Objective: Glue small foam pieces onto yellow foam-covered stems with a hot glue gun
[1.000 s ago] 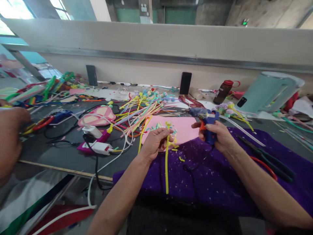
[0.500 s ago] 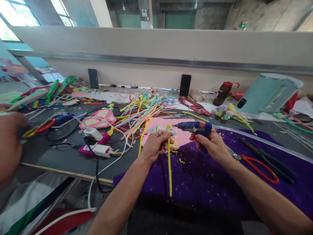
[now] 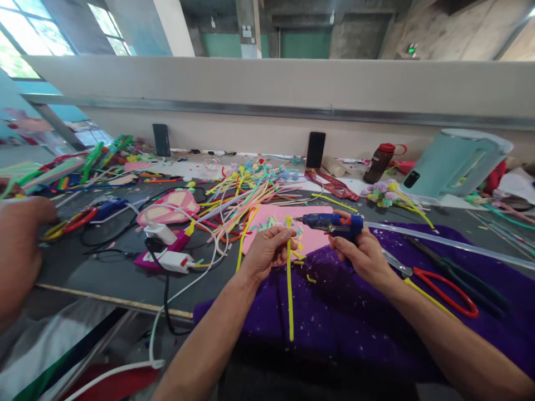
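Pinched in my left hand (image 3: 267, 249) is a yellow pipe cleaner (image 3: 290, 295), which hangs down over the purple cloth (image 3: 338, 312). Its top end shows a small yellow knot above my fingertips. My right hand (image 3: 361, 248) grips a blue glue gun (image 3: 330, 221) with a long clear glue stick (image 3: 443, 242) running out behind it. The gun's nozzle points left, just beside the yellow knot; whether they touch I cannot tell. Beneath both lies a pink sheet (image 3: 320, 234) scattered with small green and yellow pieces.
Red-handled scissors (image 3: 445, 292) and dark pliers (image 3: 472, 284) lie at right. A power strip (image 3: 152, 259) with cables sits at left, near another person's hand (image 3: 20, 239). Behind are piled pipe cleaners (image 3: 251, 195), a phone (image 3: 315, 149), a bottle (image 3: 379, 162) and a kettle (image 3: 455, 161).
The view has tilted slightly, so the scene sits a little lower. The yellow pipe cleaner and the glue gun stay held, with the nozzle still near the knot.
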Demonstrator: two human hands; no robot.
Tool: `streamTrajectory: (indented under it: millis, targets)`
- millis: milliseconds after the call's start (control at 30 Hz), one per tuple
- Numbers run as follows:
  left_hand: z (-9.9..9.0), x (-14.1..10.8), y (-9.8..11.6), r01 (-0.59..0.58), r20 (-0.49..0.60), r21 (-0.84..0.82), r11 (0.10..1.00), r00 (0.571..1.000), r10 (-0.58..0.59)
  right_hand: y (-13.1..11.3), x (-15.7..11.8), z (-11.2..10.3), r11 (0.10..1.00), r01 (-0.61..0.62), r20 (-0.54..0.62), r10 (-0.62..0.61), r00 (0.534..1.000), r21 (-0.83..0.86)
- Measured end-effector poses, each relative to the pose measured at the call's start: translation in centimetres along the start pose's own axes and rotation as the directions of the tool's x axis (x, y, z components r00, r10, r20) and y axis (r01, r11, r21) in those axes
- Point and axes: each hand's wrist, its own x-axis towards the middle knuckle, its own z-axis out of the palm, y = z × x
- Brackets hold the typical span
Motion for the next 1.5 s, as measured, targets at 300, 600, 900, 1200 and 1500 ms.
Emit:
streamTrajectory:
  millis: [300,600,900,1200,1500]
  targets:
    - [0.41,-0.26,0.21,0.034,-0.052,0.008,0.999,0.998,-0.033,-0.27,0.1,-0.09,0.978,0.055,-0.023,-0.06,0.998,-0.199]
    - [0.22,-0.25,0.1,0.026,0.004,-0.002,1.0,1.0,-0.026,-0.87,0.03,-0.23,0.951,0.06,-0.008,-0.065,0.998,-0.303]
    - [0.04,-0.17,-0.01,0.025,0.026,0.001,1.0,0.999,-0.025,-0.53,0.14,-0.16,0.939,0.062,-0.005,-0.067,0.998,-0.338]
    - [0.28,-0.25,0.12,0.036,-0.025,0.007,0.999,0.999,-0.036,-0.74,0.01,-0.04,0.933,0.109,0.018,-0.11,0.994,-0.342]
    - [0.0,-0.04,-0.05,0.022,0.016,0.005,1.0,1.0,-0.022,-0.7,0.05,-0.15,0.942,0.115,0.03,-0.111,0.993,-0.315]
